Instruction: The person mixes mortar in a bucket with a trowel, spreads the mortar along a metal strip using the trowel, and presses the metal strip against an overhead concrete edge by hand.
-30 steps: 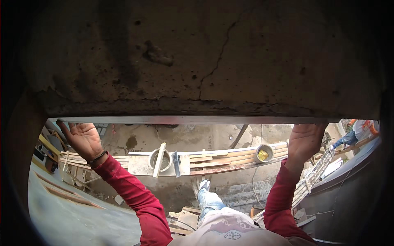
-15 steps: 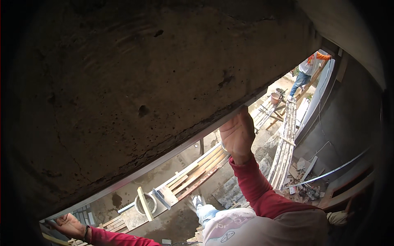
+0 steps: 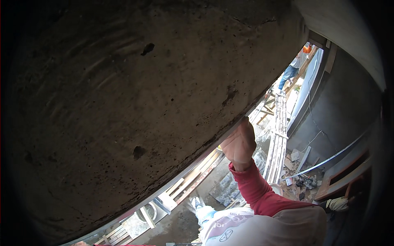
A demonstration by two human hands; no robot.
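Observation:
A dark, pitted concrete beam (image 3: 156,106) fills the upper left of the view. Along its lower edge runs a long, pale, straight strip (image 3: 164,188), resembling a straightedge. My right hand (image 3: 239,144) is raised to the strip's upper part, palm toward me and thumb up. Its fingers curl behind the strip and are partly hidden. Of my left hand (image 3: 83,244), only a sliver shows at the bottom edge, near the strip's lower end; its fingers cannot be made out.
Below lie planks (image 3: 193,174) and a round tub (image 3: 148,212) with a board across it. A bundle of poles (image 3: 277,139) stretches toward a person (image 3: 289,73) in orange sleeves. Rubble (image 3: 305,180) lies beside the grey wall (image 3: 340,94) at right.
The view has shifted, so the beam covers more of the scene. My left hand has sunk almost out of the bottom edge; my right stays at the strip.

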